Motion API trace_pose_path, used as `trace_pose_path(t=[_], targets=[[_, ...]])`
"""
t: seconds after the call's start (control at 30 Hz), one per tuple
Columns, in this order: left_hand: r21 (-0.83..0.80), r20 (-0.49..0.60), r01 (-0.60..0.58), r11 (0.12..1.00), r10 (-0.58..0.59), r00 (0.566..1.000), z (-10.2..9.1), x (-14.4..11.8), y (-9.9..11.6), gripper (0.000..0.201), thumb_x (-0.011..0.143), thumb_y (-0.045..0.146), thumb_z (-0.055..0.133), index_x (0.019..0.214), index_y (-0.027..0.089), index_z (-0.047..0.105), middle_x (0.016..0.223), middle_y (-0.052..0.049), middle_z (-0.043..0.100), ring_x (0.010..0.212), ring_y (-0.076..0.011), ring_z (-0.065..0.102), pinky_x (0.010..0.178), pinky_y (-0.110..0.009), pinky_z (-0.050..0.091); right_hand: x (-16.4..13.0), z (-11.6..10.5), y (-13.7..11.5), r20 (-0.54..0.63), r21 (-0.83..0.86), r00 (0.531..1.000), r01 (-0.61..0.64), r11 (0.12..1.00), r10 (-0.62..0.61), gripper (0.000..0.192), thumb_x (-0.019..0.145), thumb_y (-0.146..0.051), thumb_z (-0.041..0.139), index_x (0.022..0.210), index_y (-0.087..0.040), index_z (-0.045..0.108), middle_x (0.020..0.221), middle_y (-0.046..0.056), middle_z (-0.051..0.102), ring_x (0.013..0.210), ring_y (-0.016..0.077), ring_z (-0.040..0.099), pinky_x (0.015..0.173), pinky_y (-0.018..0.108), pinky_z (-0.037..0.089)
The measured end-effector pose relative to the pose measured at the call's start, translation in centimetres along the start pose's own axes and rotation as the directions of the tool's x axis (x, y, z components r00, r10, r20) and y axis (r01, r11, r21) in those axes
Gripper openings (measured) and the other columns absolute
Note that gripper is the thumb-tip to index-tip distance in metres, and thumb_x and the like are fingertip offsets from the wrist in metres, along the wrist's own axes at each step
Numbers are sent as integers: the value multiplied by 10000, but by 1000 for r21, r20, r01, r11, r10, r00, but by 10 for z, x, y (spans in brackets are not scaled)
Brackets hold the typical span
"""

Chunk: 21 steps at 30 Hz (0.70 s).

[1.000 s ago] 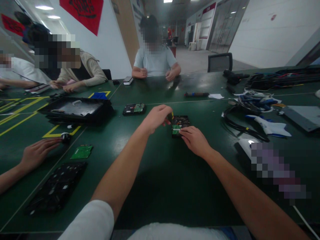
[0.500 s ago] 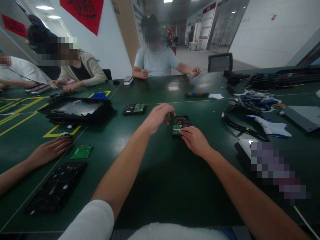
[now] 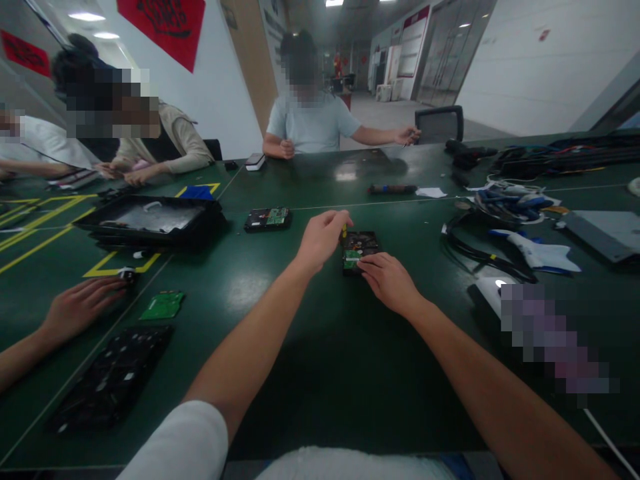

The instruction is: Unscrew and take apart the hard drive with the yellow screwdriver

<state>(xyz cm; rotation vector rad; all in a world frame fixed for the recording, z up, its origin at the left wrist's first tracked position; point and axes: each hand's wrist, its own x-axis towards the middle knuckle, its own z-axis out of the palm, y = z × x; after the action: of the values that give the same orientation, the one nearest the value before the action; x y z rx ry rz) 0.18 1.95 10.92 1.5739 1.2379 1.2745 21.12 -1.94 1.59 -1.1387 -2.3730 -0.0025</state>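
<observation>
Unscrewing seems underway: a yellow-handled screwdriver (image 3: pixel 344 232) is pinched by the left hand (image 3: pixel 320 239) over the hard drive (image 3: pixel 359 249), steadied under the flat right hand (image 3: pixel 389 283); steady downward pressure is needed next.

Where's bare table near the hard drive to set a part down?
Bare green table lies between the two forearms, nearer than the hard drive. Another free strip runs from the left hand to the loose green circuit board. Right of the right hand is crowded: cables and white parts.
</observation>
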Motion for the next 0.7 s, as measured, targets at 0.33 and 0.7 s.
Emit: trace_pose_path(t=[0.33,0.7], targets=[[-292,-2,-4,956,3,1000,4,4,-4,147,940,329,658,905,187,678,855,-48,755,820,-173,705,808,-294,532,-1,5,0,8,-28,999,-42,999,42,303,1046,-134,637,1298,-188,798,1332,142,765,1174,325,667,1016,525,560],[-546,-88,-17,838,-38,995,16,11,-24,523,1027,698,582,791,232,558,658,19,534,580,-123,524,604,-271,470,-1,5,0,-20,-22,1000,-14,1000,14,297,1037,-94,633,1268,-167,804,1296,143,780,1158,318,675,999,506,574]])
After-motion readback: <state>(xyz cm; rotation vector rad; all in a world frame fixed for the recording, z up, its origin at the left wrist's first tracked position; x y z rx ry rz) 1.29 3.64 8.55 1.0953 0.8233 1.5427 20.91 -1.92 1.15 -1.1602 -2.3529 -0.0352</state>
